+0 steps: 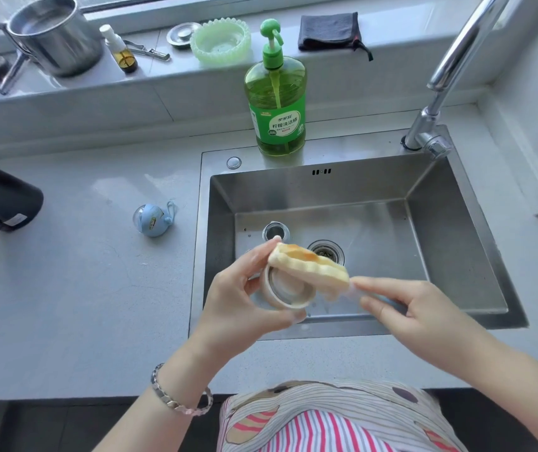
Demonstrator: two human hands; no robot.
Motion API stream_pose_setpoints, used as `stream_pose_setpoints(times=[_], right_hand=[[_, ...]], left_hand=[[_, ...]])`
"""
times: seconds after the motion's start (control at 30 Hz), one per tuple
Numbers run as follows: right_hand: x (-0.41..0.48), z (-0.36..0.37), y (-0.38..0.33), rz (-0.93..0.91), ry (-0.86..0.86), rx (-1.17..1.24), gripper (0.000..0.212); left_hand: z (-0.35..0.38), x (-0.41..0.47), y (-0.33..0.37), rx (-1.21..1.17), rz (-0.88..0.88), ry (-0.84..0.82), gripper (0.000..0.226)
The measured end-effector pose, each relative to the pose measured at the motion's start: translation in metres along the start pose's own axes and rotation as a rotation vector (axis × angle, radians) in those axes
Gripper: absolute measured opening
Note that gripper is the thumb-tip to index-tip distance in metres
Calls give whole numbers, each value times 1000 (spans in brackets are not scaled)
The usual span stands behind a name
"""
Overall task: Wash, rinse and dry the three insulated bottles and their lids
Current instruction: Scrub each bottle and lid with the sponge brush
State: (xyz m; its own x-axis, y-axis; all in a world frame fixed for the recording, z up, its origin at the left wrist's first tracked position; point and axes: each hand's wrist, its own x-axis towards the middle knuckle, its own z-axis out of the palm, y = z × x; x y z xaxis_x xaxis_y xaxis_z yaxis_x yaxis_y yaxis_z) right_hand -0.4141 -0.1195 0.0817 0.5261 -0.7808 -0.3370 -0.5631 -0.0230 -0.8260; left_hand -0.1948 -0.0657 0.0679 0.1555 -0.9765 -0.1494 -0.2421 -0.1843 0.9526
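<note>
Head view | left hand (244,288) curled around pale lid (285,293) above sink (456,249) | right hand (424,318) pinching yellow sponge (310,267) against lid rim | advice: rotate lid, work sponge inside groove.

I see the dish soap bottle (275,106) behind the sink (456,223), the faucet (437,125) to its right, a small lid (154,220) on the counter (81,288) left.
</note>
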Motion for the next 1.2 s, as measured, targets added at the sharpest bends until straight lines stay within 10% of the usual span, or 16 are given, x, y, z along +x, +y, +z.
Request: stream_pose_setpoints(times=[0.2, 0.87, 1.2], right_hand=[[-7, 4, 9, 25, 27, 26, 10], [49, 27, 56, 197, 17, 117, 29], [100, 18, 92, 358, 160, 338, 26]], left_hand=[[-2, 7, -7, -118, -25, 140, 84], [-6, 21, -38, -7, -370, 91, 65], [-12, 121, -90, 413, -440, 176, 59]])
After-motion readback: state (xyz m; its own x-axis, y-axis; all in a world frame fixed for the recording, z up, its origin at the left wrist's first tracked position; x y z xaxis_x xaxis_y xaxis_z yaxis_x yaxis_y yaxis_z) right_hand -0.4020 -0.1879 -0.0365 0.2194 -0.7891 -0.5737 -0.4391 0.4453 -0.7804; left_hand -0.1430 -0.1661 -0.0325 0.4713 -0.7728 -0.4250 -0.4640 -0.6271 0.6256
